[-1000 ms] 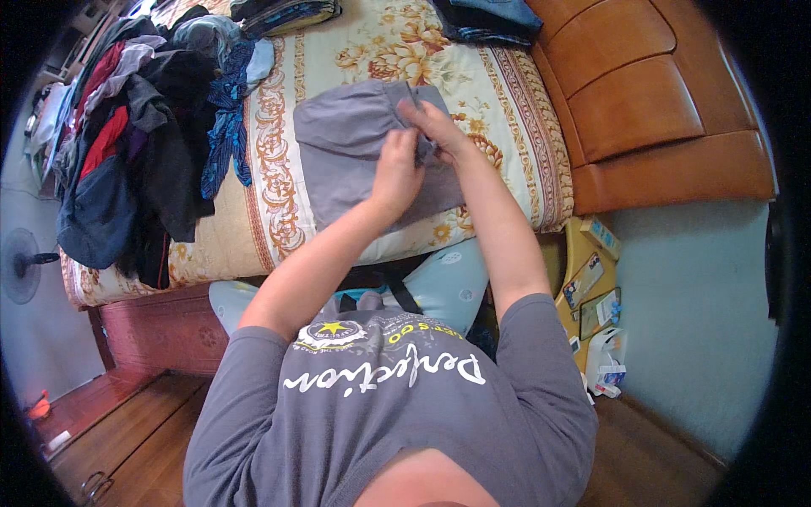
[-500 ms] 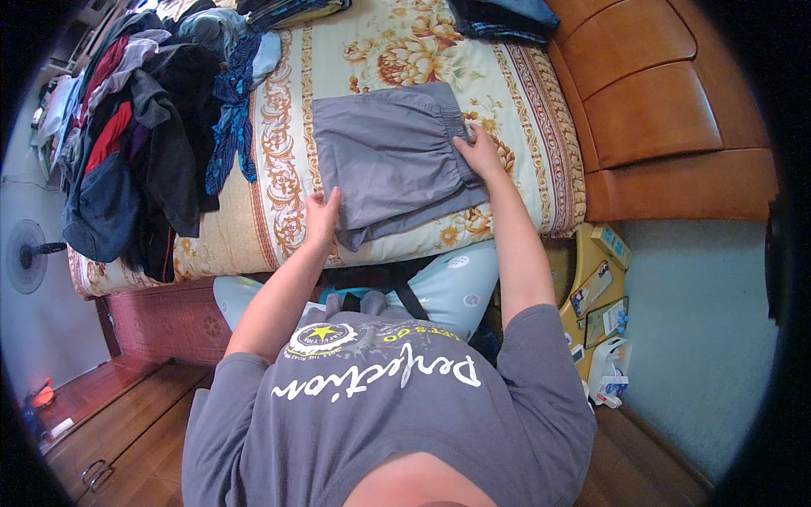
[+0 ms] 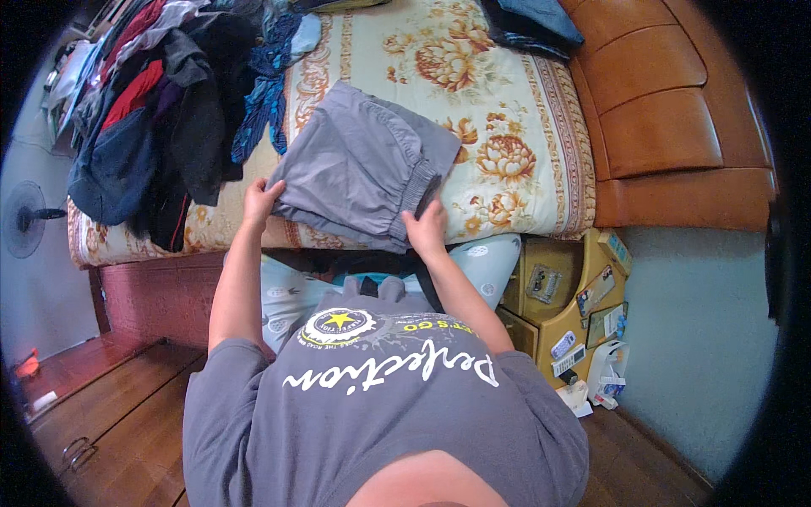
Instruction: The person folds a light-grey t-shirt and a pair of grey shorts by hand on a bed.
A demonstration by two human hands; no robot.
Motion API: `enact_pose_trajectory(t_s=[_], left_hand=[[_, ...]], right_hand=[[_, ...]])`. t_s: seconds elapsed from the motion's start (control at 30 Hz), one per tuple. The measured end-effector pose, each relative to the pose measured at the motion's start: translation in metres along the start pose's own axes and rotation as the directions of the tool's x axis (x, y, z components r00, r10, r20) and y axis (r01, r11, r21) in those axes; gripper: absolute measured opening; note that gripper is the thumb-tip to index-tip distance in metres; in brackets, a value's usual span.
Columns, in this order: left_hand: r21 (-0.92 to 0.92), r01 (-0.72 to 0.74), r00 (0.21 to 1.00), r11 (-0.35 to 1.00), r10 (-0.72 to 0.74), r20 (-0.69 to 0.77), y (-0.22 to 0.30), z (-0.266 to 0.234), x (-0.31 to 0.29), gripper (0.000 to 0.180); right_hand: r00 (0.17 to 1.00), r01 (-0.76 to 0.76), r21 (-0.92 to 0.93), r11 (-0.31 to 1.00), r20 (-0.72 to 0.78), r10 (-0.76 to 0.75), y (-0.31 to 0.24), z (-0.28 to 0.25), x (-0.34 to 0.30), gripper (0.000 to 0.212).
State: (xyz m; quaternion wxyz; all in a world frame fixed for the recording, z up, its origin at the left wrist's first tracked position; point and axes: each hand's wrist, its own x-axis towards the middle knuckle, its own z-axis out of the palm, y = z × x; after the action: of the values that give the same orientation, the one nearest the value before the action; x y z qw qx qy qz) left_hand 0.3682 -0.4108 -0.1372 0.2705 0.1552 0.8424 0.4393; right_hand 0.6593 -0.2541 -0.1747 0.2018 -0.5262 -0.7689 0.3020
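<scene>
A pair of grey shorts with a gathered elastic waistband lies folded on the flowered bed cover, turned at a slant near the bed's front edge. My left hand pinches the near left corner of the cloth between thumb and fingers. At the waistband's near end, my right hand is closed on the fabric, its thumb over the elastic. Part of each hand's fingers is hidden by the cloth.
A heap of dark, red and blue clothes covers the bed's left side. Folded jeans lie at the far right, by the brown headboard. A yellow bedside cabinet stands at the right. A fan is at the left.
The shorts have turned clockwise and shifted left and nearer, their waistband now slanting toward me. My right hand has moved down and left with the waistband; my left hand has moved left.
</scene>
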Motion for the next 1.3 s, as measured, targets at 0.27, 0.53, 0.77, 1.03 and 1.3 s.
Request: enact_pose_trajectory(t_s=[0.27,0.53,0.77,1.03,1.3], left_hand=[[0.601,-0.285,0.795,0.747,0.534,-0.287,-0.016,0.020,-0.012,0.043],[0.807,-0.344,0.846,0.481,0.532,0.043,-0.034,0.054,0.006,0.060],[0.803,-0.375,0.831,0.463,0.552,0.070,-0.037,0.053,0.004,0.060],[0.685,-0.542,0.769,0.486,0.616,0.171,-0.014,0.046,-0.010,0.059],[0.346,-0.896,0.443,0.279,0.504,0.741,0.011,0.060,-0.017,0.057]], right_hand=[[0.992,0.128,-0.123,0.984,0.006,-0.128,-0.055,-0.029,0.104,0.044],[0.977,0.077,-0.258,0.963,0.213,-0.022,-0.029,0.007,0.157,0.042],[0.976,0.217,-0.241,0.946,0.026,-0.218,-0.009,0.009,0.147,0.044],[0.943,0.331,-0.252,0.909,0.127,-0.308,-0.099,0.025,0.178,0.036],[0.905,0.315,-0.238,0.919,0.368,-0.215,-0.167,0.115,0.239,0.037]])
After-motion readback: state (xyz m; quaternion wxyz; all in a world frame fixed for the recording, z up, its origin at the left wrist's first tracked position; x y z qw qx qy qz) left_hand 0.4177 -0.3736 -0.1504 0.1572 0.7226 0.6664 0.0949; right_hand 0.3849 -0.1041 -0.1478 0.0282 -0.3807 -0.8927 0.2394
